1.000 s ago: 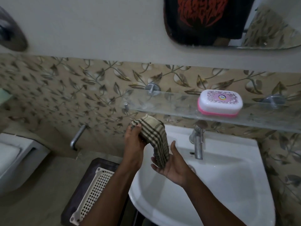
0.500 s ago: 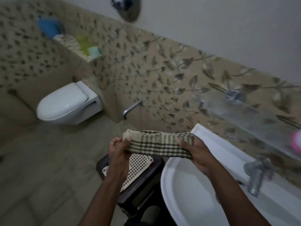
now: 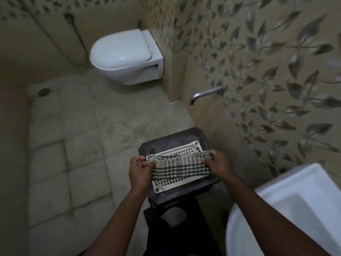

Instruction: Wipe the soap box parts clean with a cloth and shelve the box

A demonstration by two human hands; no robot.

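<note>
Here, the checked cloth (image 3: 180, 168) is held stretched between both hands in the lower centre of the frame, over a white perforated tray (image 3: 170, 184) that lies on a dark stool (image 3: 171, 137). The cloth's left end is pinched by the left hand (image 3: 141, 169), whose fingers are curled tightly round the fabric. The right end is gripped in the same way by the right hand (image 3: 218, 164). Nothing else is held in either hand. Whether the cloth is resting on the tray or is held just above it cannot be told.

The soap box is not to be seen anywhere in this view, and no shelf is shown either. Only a white basin (image 3: 295, 200) at the lower right, a toilet (image 3: 125, 52) at the upper centre and a metal pipe (image 3: 206, 93) on the leaf-patterned wall at the centre right are shown.

Since no part of the box is held or lies within reach, the wiping is judged to be finished, and the cloth appears to be on the point of being laid down on the tray. Whether the box has been shelved cannot be confirmed from here. At most, the cloth remains to be set down and let go.
</note>
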